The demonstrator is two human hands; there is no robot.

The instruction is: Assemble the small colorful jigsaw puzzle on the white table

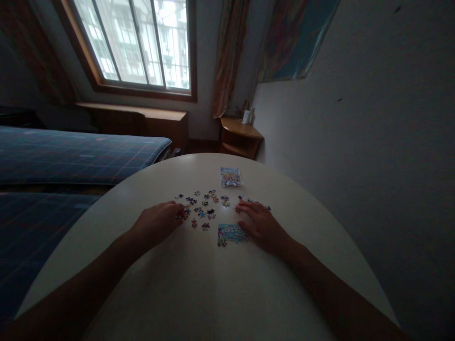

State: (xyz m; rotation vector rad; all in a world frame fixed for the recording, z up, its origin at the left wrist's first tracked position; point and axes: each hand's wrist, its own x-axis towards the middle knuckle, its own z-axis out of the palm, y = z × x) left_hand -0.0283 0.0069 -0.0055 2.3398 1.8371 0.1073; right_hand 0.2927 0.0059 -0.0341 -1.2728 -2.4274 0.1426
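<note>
Joined puzzle (230,234): packet (231,177) beyond; left hand (159,220), pinch unclear, at loose pieces (202,214) leftward; right hand (262,226), spread, hiding its right edge

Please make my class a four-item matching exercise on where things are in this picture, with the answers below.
Column one:
1. Small packet
2. Partly joined puzzle
3. Checked mattress
4. Window

Column two:
A. Left of the table
B. By the right hand
C. In the back wall
D. Beyond the loose pieces

Pairs: 1-D, 2-B, 3-A, 4-C
</note>
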